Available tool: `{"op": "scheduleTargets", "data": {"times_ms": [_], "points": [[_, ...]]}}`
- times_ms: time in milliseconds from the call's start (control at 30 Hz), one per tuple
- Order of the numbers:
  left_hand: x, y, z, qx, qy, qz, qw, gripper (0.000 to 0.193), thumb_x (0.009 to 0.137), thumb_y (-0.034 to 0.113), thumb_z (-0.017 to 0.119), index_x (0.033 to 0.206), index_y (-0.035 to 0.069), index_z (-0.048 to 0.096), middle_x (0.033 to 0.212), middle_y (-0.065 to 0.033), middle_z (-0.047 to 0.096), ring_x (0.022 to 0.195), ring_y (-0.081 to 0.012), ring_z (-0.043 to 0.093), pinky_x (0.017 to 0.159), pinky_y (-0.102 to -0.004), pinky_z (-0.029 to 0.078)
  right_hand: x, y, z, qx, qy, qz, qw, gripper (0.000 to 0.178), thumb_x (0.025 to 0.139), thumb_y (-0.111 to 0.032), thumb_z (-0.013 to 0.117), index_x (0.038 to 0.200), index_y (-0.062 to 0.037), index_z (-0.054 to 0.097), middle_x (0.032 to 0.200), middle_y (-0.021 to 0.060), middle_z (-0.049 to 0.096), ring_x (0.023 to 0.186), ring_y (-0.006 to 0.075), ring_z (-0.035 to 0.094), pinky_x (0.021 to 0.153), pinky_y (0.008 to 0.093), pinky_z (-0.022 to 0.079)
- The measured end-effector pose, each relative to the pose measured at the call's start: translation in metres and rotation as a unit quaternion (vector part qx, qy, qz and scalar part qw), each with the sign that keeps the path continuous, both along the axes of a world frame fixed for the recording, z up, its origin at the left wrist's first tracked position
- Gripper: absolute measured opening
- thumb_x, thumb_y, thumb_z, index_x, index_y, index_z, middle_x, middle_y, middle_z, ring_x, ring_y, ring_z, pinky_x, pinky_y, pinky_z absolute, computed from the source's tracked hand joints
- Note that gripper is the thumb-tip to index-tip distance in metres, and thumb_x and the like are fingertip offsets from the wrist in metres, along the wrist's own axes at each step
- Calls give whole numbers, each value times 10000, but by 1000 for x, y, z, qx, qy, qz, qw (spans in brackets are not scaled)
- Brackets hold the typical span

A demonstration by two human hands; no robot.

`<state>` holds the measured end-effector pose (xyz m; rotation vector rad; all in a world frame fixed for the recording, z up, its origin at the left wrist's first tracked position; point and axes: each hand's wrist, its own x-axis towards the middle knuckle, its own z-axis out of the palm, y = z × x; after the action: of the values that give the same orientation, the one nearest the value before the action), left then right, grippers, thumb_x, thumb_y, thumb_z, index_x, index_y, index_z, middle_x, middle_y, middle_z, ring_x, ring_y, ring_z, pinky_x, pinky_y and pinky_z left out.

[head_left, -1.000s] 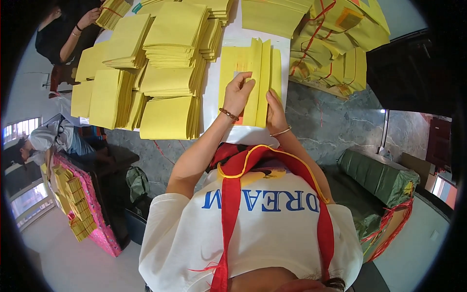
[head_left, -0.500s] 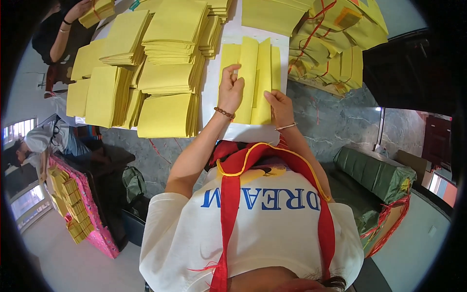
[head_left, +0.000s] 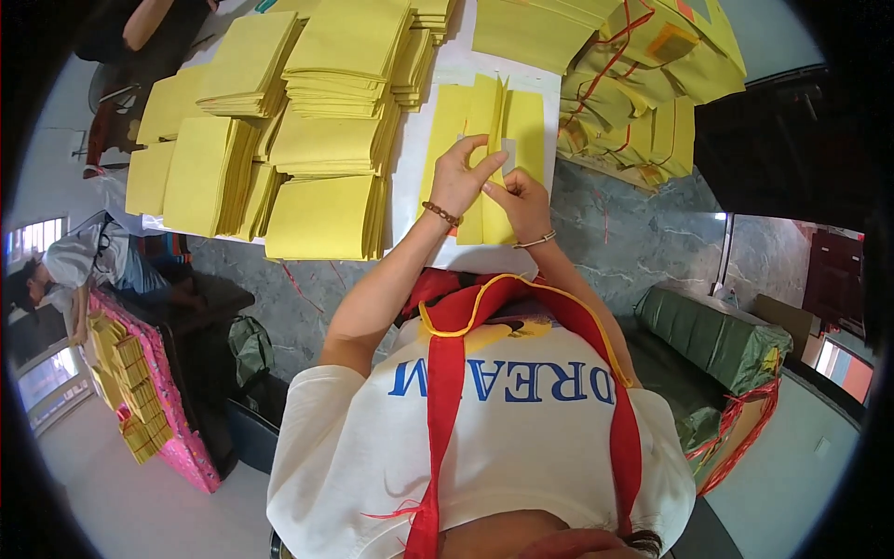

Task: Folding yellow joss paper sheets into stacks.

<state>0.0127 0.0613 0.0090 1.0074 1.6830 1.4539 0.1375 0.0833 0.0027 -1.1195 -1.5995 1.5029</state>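
Note:
A sheet of yellow paper point(head_left: 481, 116) lies in front of me on more flat yellow paper point(head_left: 527, 116), its two flaps raised and meeting along a middle ridge. My left hand point(head_left: 460, 177) pinches that ridge between thumb and fingers from the left. Just nearer to me, my right hand point(head_left: 526, 205) closes its thumb and bent fingers on the right flap. The lower part of the sheet is partly hidden by both hands.
Several stacks of folded yellow paper point(head_left: 326, 219) cover the left of the white table point(head_left: 407, 177). Red-tied yellow bundles point(head_left: 643, 121) are piled at the right. A person point(head_left: 102, 256) sits at a pink-covered table point(head_left: 191, 447); another person's arm point(head_left: 144, 23) shows at far left.
Both hands have come together at the middle of the sheet. The two flaps, apart before, are now drawn against each other. The other person's hand and yellow bundle at upper left have left view.

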Motion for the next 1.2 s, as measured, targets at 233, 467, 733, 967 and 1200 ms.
{"op": "scheduleTargets", "data": {"times_ms": [233, 467, 733, 967, 1200], "points": [[-5, -1, 0, -25, -128, -24, 991, 341, 809, 242, 588, 1002, -39, 579, 825, -72, 622, 741, -104, 553, 657, -239, 443, 3, 3, -7, 8, 53, 7, 999, 241, 792, -170, 619, 632, -40, 494, 585, -33, 450, 519, 40, 374, 459, 210, 322], [-3, 1, -19, -29, -162, -22, 986, 316, 820, 228, 574, 995, -35, 582, 779, -55, 609, 659, -84, 533, 590, -216, 431, 17, 5, -5, -112, 126, -21, 985, 163, 861, -186, 530, 894, -27, 543, 733, 1, 564, 628, 70, 528, 564, 198, 430], [-7, 0, -8, -70, -55, -3, 996, 225, 798, 228, 598, 795, 3, 611, 482, 32, 456, 416, -42, 370, 383, -238, 285, 24, 12, 5, -21, 67, -42, 997, 376, 817, -71, 557, 1172, -37, 437, 753, 12, 577, 674, 74, 547, 600, 198, 455], [-4, 1, -9, -62, -43, 4, 997, 239, 800, 239, 599, 753, 5, 607, 476, 27, 439, 426, -45, 369, 393, -240, 287, 30, 17, -15, 76, -71, -33, 994, 242, 801, -96, 567, 1041, -63, 581, 698, 29, 563, 604, 74, 496, 571, 223, 423], [6, -1, -10, -53, -119, -14, 991, 242, 812, 244, 582, 835, 12, 644, 529, 17, 493, 482, -49, 409, 447, -228, 328, 18, 15, -8, 80, -46, -77, 993, 238, 848, -186, 523, 985, -2, 590, 765, 90, 605, 663, 105, 538, 630, 232, 435]]}}
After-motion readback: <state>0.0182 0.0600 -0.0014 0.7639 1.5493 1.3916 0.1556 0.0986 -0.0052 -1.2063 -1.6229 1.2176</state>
